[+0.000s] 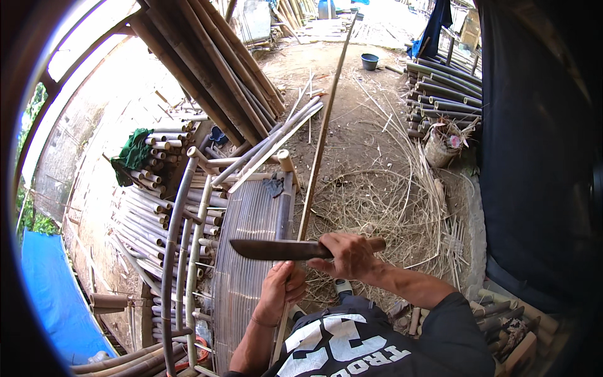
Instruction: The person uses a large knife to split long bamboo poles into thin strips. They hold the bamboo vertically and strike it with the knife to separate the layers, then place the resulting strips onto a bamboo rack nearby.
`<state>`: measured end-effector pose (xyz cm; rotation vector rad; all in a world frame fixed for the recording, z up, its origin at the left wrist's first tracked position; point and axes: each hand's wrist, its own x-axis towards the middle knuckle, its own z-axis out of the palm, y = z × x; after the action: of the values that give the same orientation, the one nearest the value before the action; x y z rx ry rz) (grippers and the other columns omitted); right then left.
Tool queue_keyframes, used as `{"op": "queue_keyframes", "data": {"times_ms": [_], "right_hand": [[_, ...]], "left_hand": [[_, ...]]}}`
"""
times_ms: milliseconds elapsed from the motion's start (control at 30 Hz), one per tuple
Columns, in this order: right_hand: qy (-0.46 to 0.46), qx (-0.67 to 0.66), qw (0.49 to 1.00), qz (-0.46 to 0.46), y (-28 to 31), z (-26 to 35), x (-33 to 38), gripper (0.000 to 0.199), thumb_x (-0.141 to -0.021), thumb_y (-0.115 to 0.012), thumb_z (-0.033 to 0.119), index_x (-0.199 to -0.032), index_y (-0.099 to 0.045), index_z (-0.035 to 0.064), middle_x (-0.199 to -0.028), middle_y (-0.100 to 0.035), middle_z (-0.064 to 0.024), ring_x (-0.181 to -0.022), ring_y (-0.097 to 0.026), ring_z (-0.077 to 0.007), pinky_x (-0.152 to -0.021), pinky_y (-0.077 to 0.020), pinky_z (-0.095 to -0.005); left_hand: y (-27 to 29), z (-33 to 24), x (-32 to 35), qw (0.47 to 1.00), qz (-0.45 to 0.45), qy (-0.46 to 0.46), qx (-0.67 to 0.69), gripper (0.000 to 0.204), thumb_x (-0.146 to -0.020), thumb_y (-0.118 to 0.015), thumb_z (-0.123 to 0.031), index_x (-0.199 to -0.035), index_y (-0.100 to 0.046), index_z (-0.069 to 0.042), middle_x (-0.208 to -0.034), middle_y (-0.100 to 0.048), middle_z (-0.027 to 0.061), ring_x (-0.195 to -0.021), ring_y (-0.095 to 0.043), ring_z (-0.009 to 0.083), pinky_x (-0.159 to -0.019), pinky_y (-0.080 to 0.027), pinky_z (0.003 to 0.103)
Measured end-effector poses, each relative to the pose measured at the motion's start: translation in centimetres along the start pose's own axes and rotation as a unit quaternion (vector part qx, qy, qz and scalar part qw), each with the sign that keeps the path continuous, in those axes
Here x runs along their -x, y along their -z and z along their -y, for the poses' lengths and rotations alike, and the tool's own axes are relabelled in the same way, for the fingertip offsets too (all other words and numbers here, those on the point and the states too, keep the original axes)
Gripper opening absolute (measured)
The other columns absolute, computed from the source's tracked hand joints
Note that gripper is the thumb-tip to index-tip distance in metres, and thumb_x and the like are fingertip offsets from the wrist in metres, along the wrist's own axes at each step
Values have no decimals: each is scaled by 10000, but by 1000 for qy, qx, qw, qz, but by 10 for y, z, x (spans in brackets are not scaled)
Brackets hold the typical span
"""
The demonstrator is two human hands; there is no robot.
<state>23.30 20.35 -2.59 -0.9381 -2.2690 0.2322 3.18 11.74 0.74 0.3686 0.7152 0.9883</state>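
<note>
My right hand is closed around the wooden handle of a machete, its broad dark blade pointing left and lying across a long bamboo strip. Just below the blade, my left hand grips that strip in a closed fist. From my fist the strip runs far out ahead over the ground, and its near end passes back beside my body. To the left of the strip is a bamboo bench with a slatted seat. A small dark cloth and several split bamboo pieces rest at its far end.
Bamboo shavings cover the ground ahead and right. Cut bamboo poles are piled left of the bench, with more poles stacked at the far right. Thick poles lean at upper left. A dark bucket stands far ahead.
</note>
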Motion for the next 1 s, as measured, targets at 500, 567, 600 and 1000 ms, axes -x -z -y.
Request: {"op": "queue_keyframes", "data": {"times_ms": [500,567,600,1000], "right_hand": [[-156,101,982,33,58,-116,-32,669,-912,-373,717,-844,-572,82,-524,-501,1,-373,-444,-111,-332,-398,-307],[-228,46,972,33,77,-124,-42,673,-903,-380,728,-839,-575,87,-515,-493,3,-371,-442,-109,-335,-393,-314],[-228,76,970,26,79,-141,-40,668,-905,-374,727,-842,-576,93,-517,-488,9,-368,-420,-97,-326,-372,-311],[-298,27,951,-79,114,-161,-41,697,-914,-330,733,-814,-561,83,-558,-485,-21,-435,-467,-119,-341,-383,-333]], "left_hand": [[5,46,89,994,-38,3,-106,521,-1023,-472,-295,-1445,-373,-5,-584,-324,-47,-467,-318,54,-423,-259,220],[11,48,107,989,-54,13,-139,571,-1009,-491,-331,-1437,-367,25,-580,-330,-45,-464,-319,54,-428,-251,224],[16,50,119,985,-62,19,-158,597,-1001,-501,-349,-1433,-364,40,-578,-334,-44,-463,-319,54,-430,-247,226],[62,77,131,980,-54,-15,-191,579,-996,-500,-363,-1404,-399,36,-617,-423,-15,-450,-373,61,-412,-288,215]]}}
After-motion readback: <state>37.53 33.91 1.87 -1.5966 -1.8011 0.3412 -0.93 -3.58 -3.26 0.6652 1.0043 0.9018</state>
